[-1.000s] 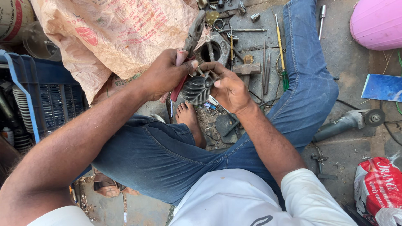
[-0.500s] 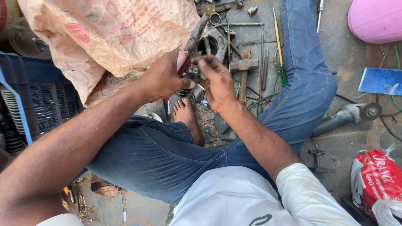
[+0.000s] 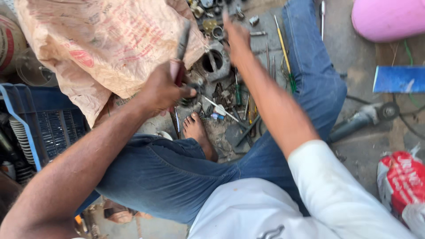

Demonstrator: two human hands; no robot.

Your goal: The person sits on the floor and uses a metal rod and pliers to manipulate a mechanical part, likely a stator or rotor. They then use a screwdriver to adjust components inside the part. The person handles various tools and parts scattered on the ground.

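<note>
Gripping red-handled tool (image 3: pixel 180 53), left hand (image 3: pixel 161 90) clenched; right hand (image 3: pixel 236 37) blurred, grasp untellable, stretched toward metal parts (image 3: pixel 212 62) at 12 o'clock.

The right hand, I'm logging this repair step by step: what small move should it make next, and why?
Probably close on one of the small parts it reaches toward. The right hand is stretched out, blurred, over the scattered metal parts beyond the round metal housing, holding nothing visible, while the left hand grips a red-handled tool.
</note>
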